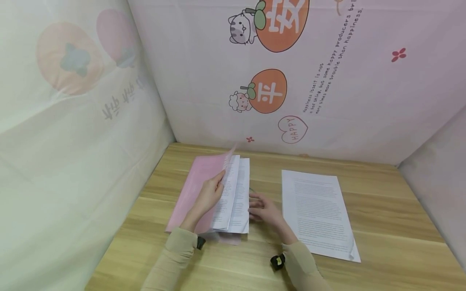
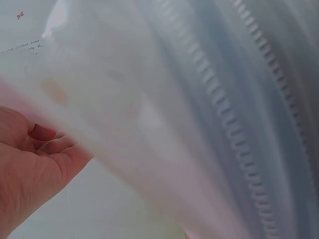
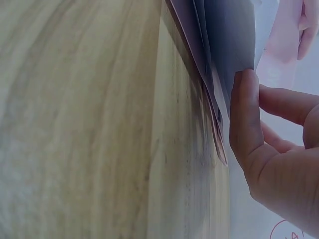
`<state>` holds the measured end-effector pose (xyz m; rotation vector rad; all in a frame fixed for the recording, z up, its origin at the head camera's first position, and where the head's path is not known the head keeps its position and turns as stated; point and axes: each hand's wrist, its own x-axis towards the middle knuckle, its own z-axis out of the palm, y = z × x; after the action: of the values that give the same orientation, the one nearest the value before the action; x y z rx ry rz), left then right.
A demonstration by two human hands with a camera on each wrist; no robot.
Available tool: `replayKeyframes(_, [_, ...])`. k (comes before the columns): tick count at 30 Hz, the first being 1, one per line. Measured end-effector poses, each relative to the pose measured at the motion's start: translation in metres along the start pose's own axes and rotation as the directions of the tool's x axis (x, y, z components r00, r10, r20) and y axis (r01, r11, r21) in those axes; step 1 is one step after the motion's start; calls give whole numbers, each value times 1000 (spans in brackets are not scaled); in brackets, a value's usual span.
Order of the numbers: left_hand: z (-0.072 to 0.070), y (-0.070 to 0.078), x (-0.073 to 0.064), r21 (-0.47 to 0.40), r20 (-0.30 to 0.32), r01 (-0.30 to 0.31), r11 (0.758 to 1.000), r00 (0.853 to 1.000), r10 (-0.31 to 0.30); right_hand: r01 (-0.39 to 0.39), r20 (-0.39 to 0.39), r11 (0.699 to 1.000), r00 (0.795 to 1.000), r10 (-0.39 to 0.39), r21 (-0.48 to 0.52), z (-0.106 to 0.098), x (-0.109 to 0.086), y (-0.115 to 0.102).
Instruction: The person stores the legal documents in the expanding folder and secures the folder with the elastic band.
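Note:
A pink folder lies tilted on the wooden table at the left, its cover raised toward the middle. My left hand pinches the cover's edge; in the left wrist view, the left hand is at the border of a clear, pink-tinged sheet. Printed papers stand partly fanned inside the folder. At their right edge is my right hand. Close up, the right hand has thumb and finger at the edge of a paper, pinching it.
A stack of printed paper lies on the table at the right, one corner curled. Printed cloth walls enclose the table at the back and sides. Ridged strips cross the left wrist view, blurred.

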<state>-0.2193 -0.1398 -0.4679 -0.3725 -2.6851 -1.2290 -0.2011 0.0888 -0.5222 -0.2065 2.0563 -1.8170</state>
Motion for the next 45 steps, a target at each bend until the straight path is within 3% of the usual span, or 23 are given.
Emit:
replayKeyframes(15, [-1, 2, -1, -56, 37, 27, 998, 999, -25, -18, 7, 999, 1000, 18, 37, 13, 4, -1])
replayKeyframes(25, [-1, 3, -3, -40, 8, -3, 999, 1000, 3, -10, -6, 997, 1000, 11, 77, 22, 7, -4])
replayKeyframes(34, [-1, 2, -4, -43, 2, 5, 999, 1000, -5, -8, -13, 994, 1000, 9, 112, 30, 12, -1])
replayKeyframes(45, [-1, 1, -2, -42, -2, 1, 999, 1000, -1, 0, 11, 995, 1000, -1, 97, 34, 17, 0])
